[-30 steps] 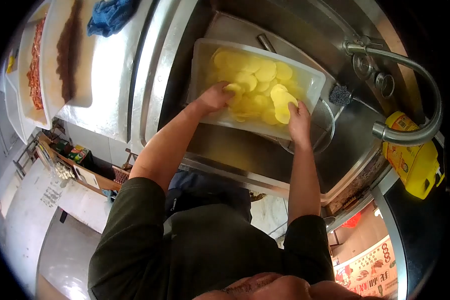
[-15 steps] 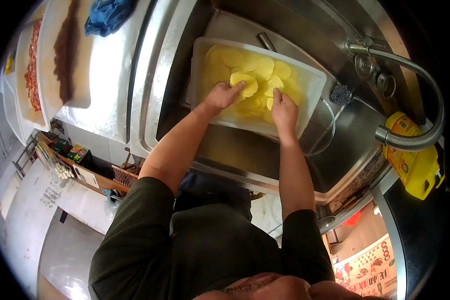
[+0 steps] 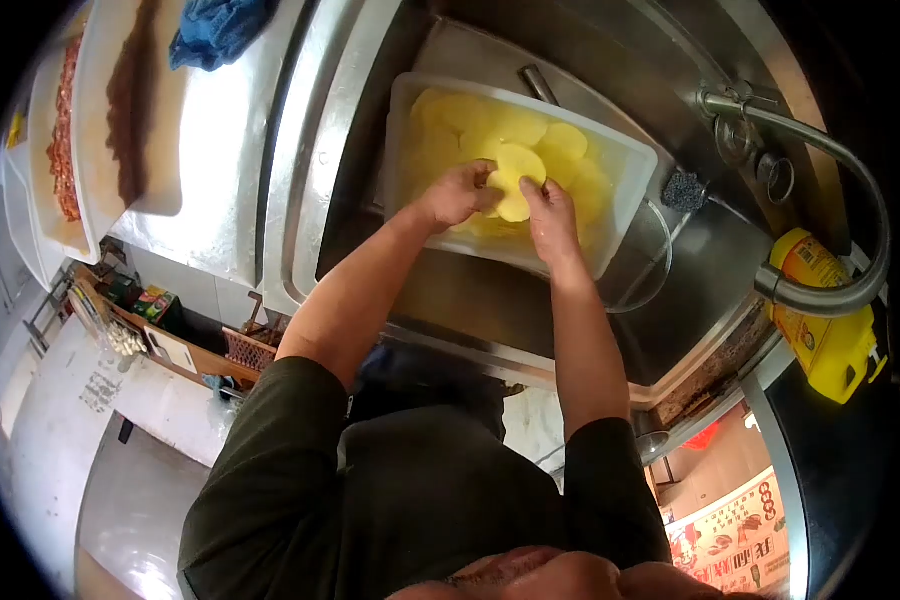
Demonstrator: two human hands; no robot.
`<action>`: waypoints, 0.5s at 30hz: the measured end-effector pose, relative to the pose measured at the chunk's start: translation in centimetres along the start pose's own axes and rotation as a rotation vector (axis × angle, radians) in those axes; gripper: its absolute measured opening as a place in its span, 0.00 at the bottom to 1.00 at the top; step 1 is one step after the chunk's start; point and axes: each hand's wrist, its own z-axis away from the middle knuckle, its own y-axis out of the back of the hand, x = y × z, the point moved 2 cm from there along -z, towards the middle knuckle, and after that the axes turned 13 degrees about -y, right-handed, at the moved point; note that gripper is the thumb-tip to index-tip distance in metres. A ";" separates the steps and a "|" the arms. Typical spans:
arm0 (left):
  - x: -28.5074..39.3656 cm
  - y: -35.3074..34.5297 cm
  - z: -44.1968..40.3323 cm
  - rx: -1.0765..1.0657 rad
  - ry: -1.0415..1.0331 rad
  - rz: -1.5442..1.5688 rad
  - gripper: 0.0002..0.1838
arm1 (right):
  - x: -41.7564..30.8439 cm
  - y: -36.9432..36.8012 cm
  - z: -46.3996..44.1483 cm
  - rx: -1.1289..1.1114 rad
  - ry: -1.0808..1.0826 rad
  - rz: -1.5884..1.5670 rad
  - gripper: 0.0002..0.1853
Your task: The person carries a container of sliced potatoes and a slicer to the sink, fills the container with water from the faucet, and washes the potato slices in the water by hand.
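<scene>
Slices: a few thin, round yellow ones are held between both hands, above the middle of the tub; the loose slices lie in cloudy yellow liquid below.
Left hand: its fingers are curled in on the near-left edge of the held slices, thumb on top; what the fingertips do underneath cannot be told.
Right hand: its thumb presses on the right edge of the same slices, fingers bent beneath and largely hidden.
Handling: each slice looks light, firm but slightly bendy, wet and likely slippery; a thin one could snap if folded. A flat pinch near the rim, thumb over and fingers under, seems the best hold, and neighbours may cling together.
Tub: white, rectangular, its rim well above the liquid; it sits askew in the metal sink. Filled, it is probably heavy and better taken by two opposite rims.
Around the sink: a curved faucet, a dark scrubber and a yellow bottle at right; a blue cloth on the metal table at left.
</scene>
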 end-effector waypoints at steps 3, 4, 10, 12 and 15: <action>-0.2 -0.1 -0.3 0.023 0.146 -0.073 0.23 | -0.1 0.1 -0.8 0.151 -0.066 0.131 0.12; 0.0 0.0 -0.4 0.036 0.146 -0.190 0.23 | -0.1 0.2 -0.8 0.204 -0.100 0.176 0.12; 1.4 -0.3 -0.3 0.160 0.249 -0.104 0.23 | 0.4 -1.2 0.5 -0.190 0.017 -0.176 0.13; 1.2 -0.3 0.1 0.081 0.158 0.017 0.22 | 0.4 -0.6 0.1 -0.098 0.003 -0.116 0.12; 1.1 -0.7 0.7 -0.007 0.096 0.084 0.19 | -0.1 -0.5 0.4 0.022 0.039 -0.091 0.11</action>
